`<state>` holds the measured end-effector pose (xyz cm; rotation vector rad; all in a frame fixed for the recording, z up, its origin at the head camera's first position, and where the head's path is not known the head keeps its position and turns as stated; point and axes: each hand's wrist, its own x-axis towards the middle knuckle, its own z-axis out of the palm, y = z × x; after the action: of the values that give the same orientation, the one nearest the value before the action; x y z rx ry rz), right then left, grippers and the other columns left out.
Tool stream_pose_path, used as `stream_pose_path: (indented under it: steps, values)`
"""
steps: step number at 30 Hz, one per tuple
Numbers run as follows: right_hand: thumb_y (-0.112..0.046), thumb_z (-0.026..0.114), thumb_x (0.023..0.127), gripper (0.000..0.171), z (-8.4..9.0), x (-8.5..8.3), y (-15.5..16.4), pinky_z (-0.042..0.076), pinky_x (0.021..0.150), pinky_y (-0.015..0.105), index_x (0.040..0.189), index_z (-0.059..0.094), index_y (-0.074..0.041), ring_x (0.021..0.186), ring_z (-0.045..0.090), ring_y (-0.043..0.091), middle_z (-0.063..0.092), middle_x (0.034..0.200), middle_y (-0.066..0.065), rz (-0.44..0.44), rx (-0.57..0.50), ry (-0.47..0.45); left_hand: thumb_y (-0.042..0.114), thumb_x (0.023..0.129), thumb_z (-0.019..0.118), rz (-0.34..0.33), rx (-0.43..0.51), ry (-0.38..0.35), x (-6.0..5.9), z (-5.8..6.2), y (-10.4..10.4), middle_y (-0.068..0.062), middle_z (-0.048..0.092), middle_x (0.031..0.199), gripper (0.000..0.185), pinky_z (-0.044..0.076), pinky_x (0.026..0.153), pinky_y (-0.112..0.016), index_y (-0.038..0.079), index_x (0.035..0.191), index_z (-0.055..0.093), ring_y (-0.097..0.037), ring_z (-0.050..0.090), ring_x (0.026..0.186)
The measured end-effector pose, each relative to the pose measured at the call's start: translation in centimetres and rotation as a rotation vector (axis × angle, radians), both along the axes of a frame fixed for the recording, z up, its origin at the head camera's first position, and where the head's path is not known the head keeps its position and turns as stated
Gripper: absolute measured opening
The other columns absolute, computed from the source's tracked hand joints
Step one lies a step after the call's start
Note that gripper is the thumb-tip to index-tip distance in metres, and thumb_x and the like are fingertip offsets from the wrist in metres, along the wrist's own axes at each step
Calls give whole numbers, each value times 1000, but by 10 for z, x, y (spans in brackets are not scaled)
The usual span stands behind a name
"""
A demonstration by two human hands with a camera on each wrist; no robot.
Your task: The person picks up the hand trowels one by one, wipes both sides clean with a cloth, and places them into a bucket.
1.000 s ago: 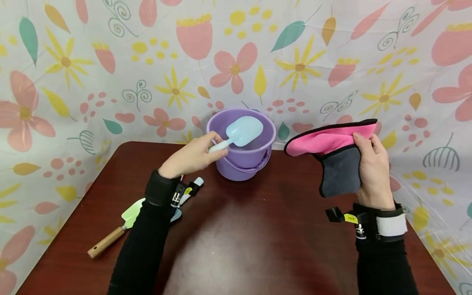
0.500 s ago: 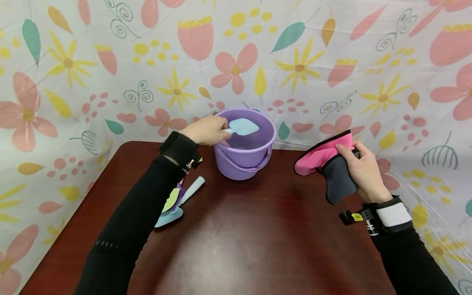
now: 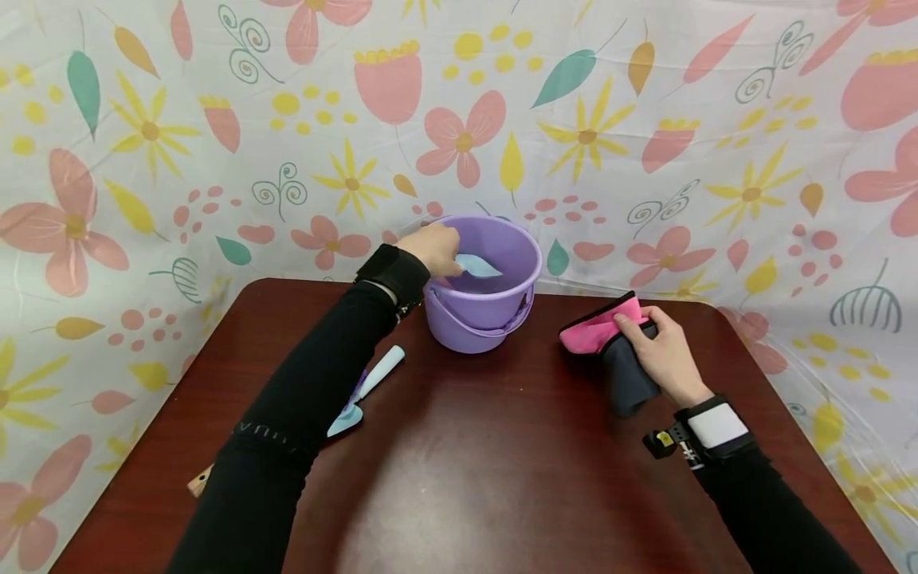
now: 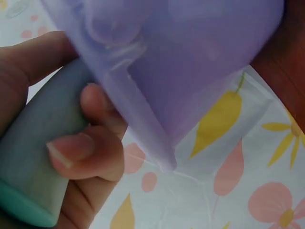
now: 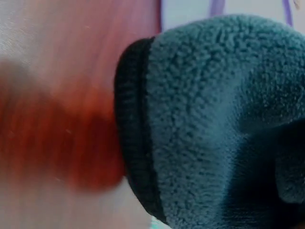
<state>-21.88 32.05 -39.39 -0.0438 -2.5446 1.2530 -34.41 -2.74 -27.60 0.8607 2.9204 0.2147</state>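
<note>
My left hand (image 3: 433,249) is at the left rim of a purple bucket (image 3: 466,327) and grips a light blue toy shovel (image 3: 479,266) by its handle. The blade reaches inside the bucket. In the left wrist view, fingers curl round the thick pale handle (image 4: 43,129), close beside the bucket wall (image 4: 205,52). On the right, my right hand (image 3: 667,351) pinches a folded pink and dark grey cloth (image 3: 595,331) with black edging, low over the table. Its fuzzy grey side (image 5: 200,109) fills much of the right wrist view.
Beneath my left forearm, partly hidden, lie another light blue shovel (image 3: 382,371), a bit of something purple and the end of a wooden handle (image 3: 200,481). The dark red-brown table (image 3: 502,478) backs onto a flower-patterned sheet (image 3: 459,80).
My left hand has moved right and forward, lowering the shovel into the bucket. My right hand has brought the cloth down and left, towards the table, and the cloth is more bunched.
</note>
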Motion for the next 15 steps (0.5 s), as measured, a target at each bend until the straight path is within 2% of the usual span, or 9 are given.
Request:
stream_pose_path:
  steps: [2,4,7,11,15]
  values:
    - [-42,58,98,43,-6,-1,-1,40,60,23,112,57,-2,74,50,14,56,95,12,-5,25,-6,20,86,70,22,-36,20,-1,0,5,-3,56,79,19,44,77,-32,7,78,59,-20,54,81]
    - [-43,58,97,44,-10,-1,-2,40,60,24,112,57,-1,75,50,17,57,96,15,-13,45,-12,19,85,72,27,-68,27,-2,-1,10,-7,61,92,17,45,84,-36,6,88,62,-24,58,91]
    - [-42,59,97,44,-17,-2,-2,38,63,25,111,57,-1,79,49,21,59,99,18,-16,82,-13,18,81,73,36,-93,20,-4,-3,17,-10,63,100,19,47,84,-40,6,94,65,-27,60,95]
    - [-43,60,96,44,-26,-3,-3,37,65,28,109,57,-1,82,49,25,60,100,19,-14,117,-33,19,80,75,60,-114,11,-12,-12,22,-7,64,100,20,48,81,-41,8,94,66,-25,60,93]
    - [-44,61,95,46,-34,-5,-4,38,67,33,110,57,-1,84,50,28,60,101,20,-11,130,-68,23,78,79,78,-149,39,-16,-19,24,-7,65,104,27,49,82,-42,9,98,68,-26,60,97]
